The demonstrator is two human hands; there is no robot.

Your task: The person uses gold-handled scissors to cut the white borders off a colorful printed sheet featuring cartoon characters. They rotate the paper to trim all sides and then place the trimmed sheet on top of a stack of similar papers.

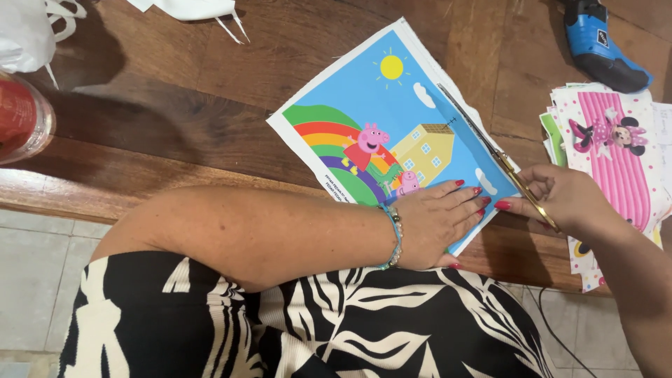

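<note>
Scissors (500,159) sit in my right hand (560,196), fingers wrapped tight about the gold handles, the long blades running up along the right edge of the printed fabric sheet (392,119) — a cartoon scene with blue sky, a rainbow, a yellow house and a sun. My left hand (437,220) lies flat on the sheet's lower corner, fingers spread and pressing it to the wooden table (210,91); it grips nothing. A beaded bracelet (394,238) circles that wrist. The sheet lies tilted on the table, its lower corner near the table's front edge. Just right of my right hand is a stack of other printed sheets (616,154), the top one pink-striped with polka dots. Beyond it rests a blue and black tool (602,45) — and at the far left, a red-filled jar (21,115).
</note>
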